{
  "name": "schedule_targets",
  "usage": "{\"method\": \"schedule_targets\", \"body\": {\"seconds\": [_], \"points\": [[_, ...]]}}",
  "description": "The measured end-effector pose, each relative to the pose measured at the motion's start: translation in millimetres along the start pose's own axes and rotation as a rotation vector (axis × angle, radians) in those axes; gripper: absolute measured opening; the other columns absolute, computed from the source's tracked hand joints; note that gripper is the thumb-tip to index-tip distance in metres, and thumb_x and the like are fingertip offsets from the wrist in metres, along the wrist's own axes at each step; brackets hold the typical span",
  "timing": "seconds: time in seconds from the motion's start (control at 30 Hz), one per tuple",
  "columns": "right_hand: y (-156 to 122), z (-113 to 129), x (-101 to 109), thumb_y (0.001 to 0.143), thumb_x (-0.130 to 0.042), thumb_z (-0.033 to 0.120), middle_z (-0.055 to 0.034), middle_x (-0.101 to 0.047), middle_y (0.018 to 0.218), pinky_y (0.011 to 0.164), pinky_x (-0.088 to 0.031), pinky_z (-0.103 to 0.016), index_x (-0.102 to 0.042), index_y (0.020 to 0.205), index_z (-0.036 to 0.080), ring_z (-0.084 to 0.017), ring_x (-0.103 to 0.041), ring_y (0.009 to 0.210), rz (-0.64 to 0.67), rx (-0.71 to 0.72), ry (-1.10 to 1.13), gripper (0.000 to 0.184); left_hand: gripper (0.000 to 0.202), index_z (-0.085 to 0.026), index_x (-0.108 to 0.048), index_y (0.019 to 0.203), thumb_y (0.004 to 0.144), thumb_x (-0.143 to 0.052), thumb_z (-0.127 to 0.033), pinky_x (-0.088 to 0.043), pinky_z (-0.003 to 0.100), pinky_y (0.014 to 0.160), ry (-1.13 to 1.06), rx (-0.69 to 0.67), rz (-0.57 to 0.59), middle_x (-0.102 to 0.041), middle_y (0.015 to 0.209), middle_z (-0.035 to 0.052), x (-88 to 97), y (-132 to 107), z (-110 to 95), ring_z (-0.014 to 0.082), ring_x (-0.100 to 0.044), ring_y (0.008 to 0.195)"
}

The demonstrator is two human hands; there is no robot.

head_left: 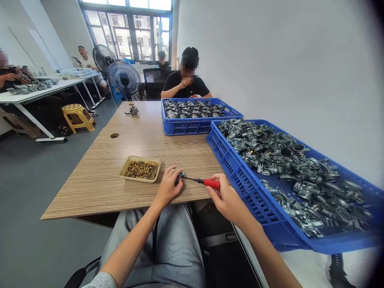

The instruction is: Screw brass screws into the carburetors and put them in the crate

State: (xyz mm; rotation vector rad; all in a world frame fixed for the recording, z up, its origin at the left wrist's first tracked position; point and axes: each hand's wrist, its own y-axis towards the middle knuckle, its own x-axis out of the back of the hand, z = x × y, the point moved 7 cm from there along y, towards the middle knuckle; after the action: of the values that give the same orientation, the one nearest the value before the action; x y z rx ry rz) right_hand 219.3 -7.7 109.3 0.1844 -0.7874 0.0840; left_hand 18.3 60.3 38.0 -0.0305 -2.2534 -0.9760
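Note:
My right hand (223, 195) is closed around the red handle of a screwdriver (211, 183), whose dark shaft points left. The tip reaches a small metal part (181, 175) gripped in my left hand (169, 185) above the near part of the table. Most of that part is covered by my fingers, so its exact kind is hidden. Just left of my left hand, a cream tray (122, 173) holds many small brass-coloured pieces. To the right, a long blue crate (237, 172) is piled with grey cast-metal carburetor-like parts (270, 148).
A second blue crate (186, 129) of metal parts stands farther back, with a person (186, 76) in black seated behind it. One loose metal part (132, 111) lies at the table's far left. Fans (123, 78) and a yellow stool (78, 117) stand beyond the wood-grain table (99, 176).

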Motion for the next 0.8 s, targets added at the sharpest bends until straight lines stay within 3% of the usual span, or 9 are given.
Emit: {"method": "schedule_targets", "body": {"seconds": [0.2, 0.33, 0.43, 0.53, 0.67, 0.8], "points": [[2.2, -6.9, 2.6, 0.1, -0.044, 0.047, -0.0017, -0.065, 0.073, 0.061, -0.041, -0.03, -0.045, 0.11, 0.023, -0.024, -0.065, 0.062, -0.054, -0.057, -0.155, 0.026, 0.046, -0.022, -0.057, 0.132, 0.087, -0.056, -0.009, -0.046, 0.051, 0.114, 0.005, -0.003, -0.001, -0.067, 0.118, 0.0078, -0.4, 0.2, 0.5, 0.0279, -0.051, 0.133], [1.4, -3.3, 2.3, 0.1, -0.046, 0.043, 0.0003, -0.065, 0.071, 0.061, -0.042, -0.029, -0.044, 0.116, 0.024, -0.024, -0.066, 0.064, -0.021, -0.03, -0.097, 0.025, 0.046, -0.022, -0.058, 0.132, 0.088, -0.056, -0.009, -0.046, 0.051, 0.114, 0.007, -0.004, -0.002, -0.067, 0.118, 0.0081, -0.2, 0.0, 0.6, 0.0278, -0.051, 0.133], [0.3, 0.9, -0.3, 0.1, -0.045, 0.037, -0.0014, -0.068, 0.08, 0.064, -0.044, -0.029, -0.042, 0.123, 0.024, -0.024, -0.068, 0.072, 0.025, 0.019, -0.025, 0.026, 0.047, -0.022, -0.057, 0.132, 0.087, -0.057, -0.009, -0.046, 0.05, 0.114, 0.002, -0.011, -0.009, -0.067, 0.117, 0.008, 0.1, -0.2, 0.6, 0.0275, -0.05, 0.133], [0.5, -0.8, 1.2, 0.101, -0.044, 0.039, -0.0058, -0.071, 0.089, 0.067, -0.044, -0.03, -0.044, 0.117, 0.024, -0.026, -0.07, 0.079, -0.001, 0.009, -0.071, 0.022, 0.048, -0.022, -0.057, 0.133, 0.087, -0.057, -0.008, -0.046, 0.05, 0.114, 0.003, -0.013, -0.007, -0.067, 0.116, 0.0079, -0.4, -0.2, 0.8, 0.0272, -0.05, 0.133], [1.4, -5.4, 3.7, 0.102, -0.043, 0.046, -0.0038, -0.068, 0.077, 0.063, -0.042, -0.031, -0.046, 0.108, 0.024, -0.026, -0.068, 0.068, -0.024, -0.049, -0.171, 0.023, 0.046, -0.022, -0.057, 0.132, 0.088, -0.057, -0.009, -0.047, 0.05, 0.113, 0.01, -0.015, -0.01, -0.067, 0.116, 0.0079, -0.6, -0.3, 0.9, 0.0274, -0.051, 0.133], [0.6, 0.9, 2.2, 0.101, -0.045, 0.041, 0.001, -0.063, 0.071, 0.061, -0.041, -0.029, -0.044, 0.113, 0.024, -0.023, -0.064, 0.062, 0.006, 0.0, -0.084, 0.021, 0.046, -0.021, -0.057, 0.132, 0.088, -0.056, -0.009, -0.047, 0.05, 0.114, 0.009, -0.011, -0.002, -0.067, 0.117, 0.0082, -0.6, -0.2, 0.9, 0.0275, -0.051, 0.133]]}}
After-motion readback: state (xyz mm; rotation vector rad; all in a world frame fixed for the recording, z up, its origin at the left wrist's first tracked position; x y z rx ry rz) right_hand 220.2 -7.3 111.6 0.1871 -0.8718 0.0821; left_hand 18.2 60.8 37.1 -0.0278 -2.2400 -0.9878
